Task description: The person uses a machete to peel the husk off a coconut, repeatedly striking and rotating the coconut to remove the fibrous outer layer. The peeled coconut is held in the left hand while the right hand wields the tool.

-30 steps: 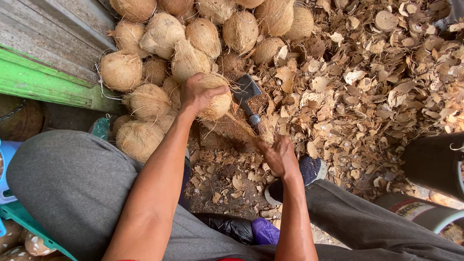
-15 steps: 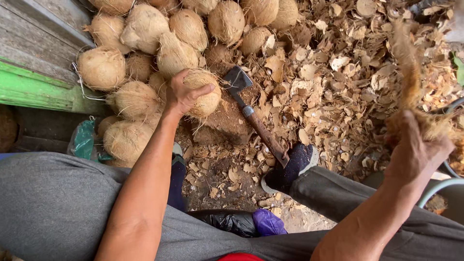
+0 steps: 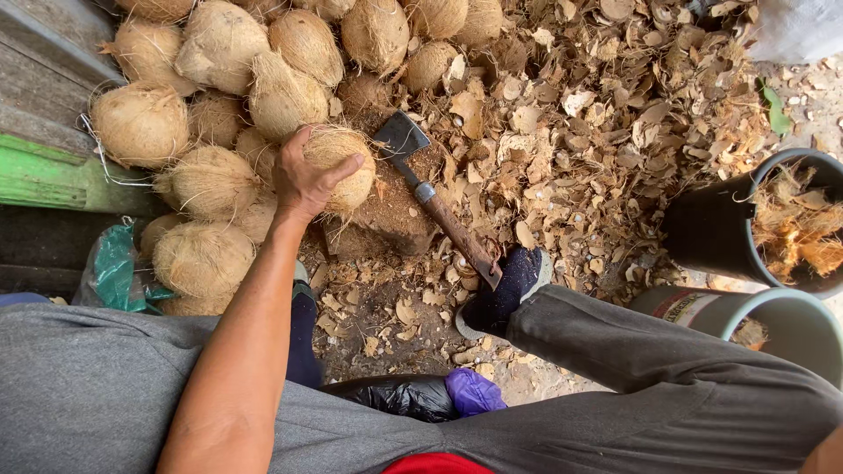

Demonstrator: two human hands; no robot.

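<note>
From the head view, the left hand point(image 3: 303, 175) is spread and cupped over a round, fibrous, tan husked coconut point(image 3: 341, 167), fingers wrapped on its top, pressing it onto a brown wooden chopping block point(image 3: 386, 215). Just beside it, a hatchet with a dark steel head and worn wooden handle point(image 3: 435, 206) lies on the block, its handle end touching a dark shoe point(image 3: 505, 285). A pile of husked coconuts point(image 3: 219, 105) sits behind. The right hand is out of sight. A black bucket holding husk fibre point(image 3: 729, 233) stands to the right.

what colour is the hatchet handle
Reddish brown, with a grey metal collar by the head; the hatchet handle shows in the head view.
</note>
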